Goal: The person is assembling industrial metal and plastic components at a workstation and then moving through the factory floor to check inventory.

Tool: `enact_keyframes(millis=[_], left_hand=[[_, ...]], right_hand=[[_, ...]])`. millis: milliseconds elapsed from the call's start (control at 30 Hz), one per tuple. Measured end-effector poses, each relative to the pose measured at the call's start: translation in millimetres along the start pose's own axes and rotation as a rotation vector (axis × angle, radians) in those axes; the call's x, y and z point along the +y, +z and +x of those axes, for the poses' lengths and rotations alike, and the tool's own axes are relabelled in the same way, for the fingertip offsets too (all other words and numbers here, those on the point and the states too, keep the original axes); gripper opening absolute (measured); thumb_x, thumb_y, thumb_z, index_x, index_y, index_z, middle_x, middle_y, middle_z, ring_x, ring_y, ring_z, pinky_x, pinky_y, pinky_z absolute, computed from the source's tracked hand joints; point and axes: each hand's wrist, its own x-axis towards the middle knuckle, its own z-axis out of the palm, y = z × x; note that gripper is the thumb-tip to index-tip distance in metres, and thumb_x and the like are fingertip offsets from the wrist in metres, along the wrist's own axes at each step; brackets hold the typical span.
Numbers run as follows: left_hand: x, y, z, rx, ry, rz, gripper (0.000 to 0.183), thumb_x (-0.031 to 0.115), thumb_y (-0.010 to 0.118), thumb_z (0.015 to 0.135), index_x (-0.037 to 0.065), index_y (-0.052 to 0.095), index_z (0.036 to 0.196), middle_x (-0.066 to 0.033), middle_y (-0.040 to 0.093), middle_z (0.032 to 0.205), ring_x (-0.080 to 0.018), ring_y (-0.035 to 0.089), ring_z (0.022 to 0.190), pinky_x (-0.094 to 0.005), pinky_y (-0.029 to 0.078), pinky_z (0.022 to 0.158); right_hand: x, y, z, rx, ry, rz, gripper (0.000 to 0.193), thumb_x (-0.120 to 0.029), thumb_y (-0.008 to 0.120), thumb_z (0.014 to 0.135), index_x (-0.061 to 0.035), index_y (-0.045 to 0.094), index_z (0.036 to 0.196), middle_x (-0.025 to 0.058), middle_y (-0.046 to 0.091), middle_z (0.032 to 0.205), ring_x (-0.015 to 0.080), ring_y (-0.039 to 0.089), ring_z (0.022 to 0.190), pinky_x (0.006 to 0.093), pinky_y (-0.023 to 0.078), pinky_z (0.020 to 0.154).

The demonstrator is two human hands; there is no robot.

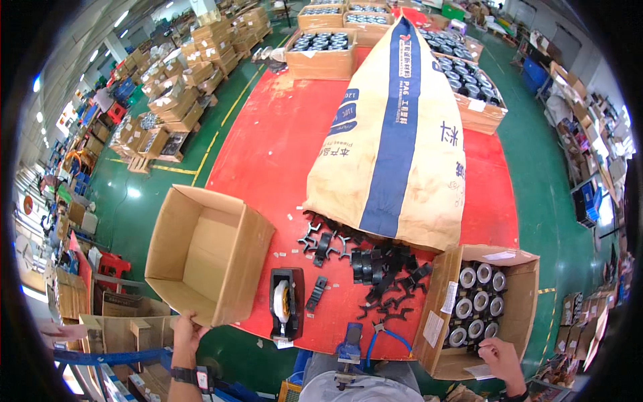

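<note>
My left hand (187, 333), with a dark watch at the wrist, grips the near bottom corner of an empty cardboard box (257, 251), which is tilted at the table's left edge with its open inside showing. At the right, my right hand (501, 360) is closed at the near right corner of another cardboard box (524, 285). Whatever its curled fingers hold, if anything, is hidden. Inside that box stand several round black parts with silver rings (481, 299), set in rows.
A large paper sack (348, 184) with a blue stripe lies on the red table (268, 144), black plastic clips (385, 268) spilling from its mouth. Near me are a tape dispenser (284, 305), a blue vise (349, 345) and blue-handled pliers (392, 333). Filled boxes (321, 65) stand at the far end.
</note>
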Motion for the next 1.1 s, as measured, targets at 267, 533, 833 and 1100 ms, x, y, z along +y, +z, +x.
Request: enact_keyframes(millis=[267,533,833,1100], left_hand=[[109.4,129.6,155.6,-0.229,0.126,0.235,0.031,0.022,0.05,0.086,0.004,0.055,0.111,-0.0099,0.063,0.095,-0.0238,0.065,0.082,-0.0387,0.056,0.068],[145.2,319.8,146.1,-0.584,0.535,0.407,0.05,0.032,0.058,0.091,0.007,0.047,0.133,-0.009,0.06,0.115,-0.0205,0.059,0.1,-0.0359,0.047,0.084],[49.8,174.5,181.1,-0.433,0.683,0.712,0.025,0.015,0.054,0.091,-0.003,0.066,0.103,-0.0039,0.063,0.081,-0.0106,0.058,0.074,-0.0268,0.047,0.064],[-86.9,-114.8,87.2,-0.141,0.059,0.725,0.013,0.01,0.052,0.086,0.002,0.059,0.078,-0.0037,0.057,0.067,-0.014,0.054,0.053,-0.0278,0.044,0.047]], right_hand=[[8.4,51.3,-17.6,0.333,0.104,0.158,0.019,-0.015,0.059,0.089,0.0029,0.063,0.09,0.0109,0.062,0.072,0.017,0.058,0.063,0.0295,0.046,0.059],[0.1,65.3,-17.8,0.577,0.073,-0.036,0.021,-0.017,0.059,0.087,0.0035,0.063,0.087,0.0194,0.062,0.075,0.0313,0.06,0.067,0.0375,0.046,0.063],[1.3,65.4,-13.1,0.612,0.086,-0.013,0.018,-0.014,0.06,0.085,0.0027,0.063,0.086,0.0183,0.061,0.073,0.0321,0.06,0.064,0.0382,0.046,0.061],[0.5,61.4,-13.7,0.568,0.06,0.005,0.016,-0.01,0.053,0.089,0.0032,0.059,0.083,0.0169,0.058,0.07,0.0304,0.058,0.063,0.0367,0.044,0.06]])
